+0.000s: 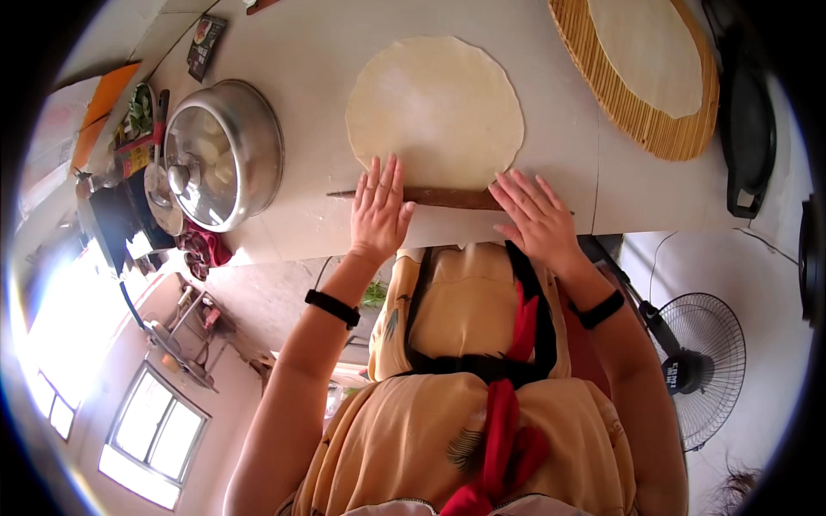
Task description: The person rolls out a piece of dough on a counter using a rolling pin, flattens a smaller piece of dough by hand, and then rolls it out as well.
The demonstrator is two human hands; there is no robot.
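A large, thin round sheet of dough (435, 109) lies flat on the worktop. Along its near edge is a dark wooden rolling pin (452, 198) with tapered ends. My left hand (379, 209) rests flat over the pin's left part, fingers extended, fingertips at the dough's edge. Over the pin's right part lies my right hand (535, 216), its fingers also straight and slightly spread. Neither hand is wrapped around the pin.
At left stands a metal pot (261, 155) with a glass lid, beside a ladle (158, 184) and dark red cloth (205, 248). A woven straw mat (671, 145) bearing another dough sheet (652, 58) and a black pan (748, 129) are at right. A fan (700, 371) stands below.
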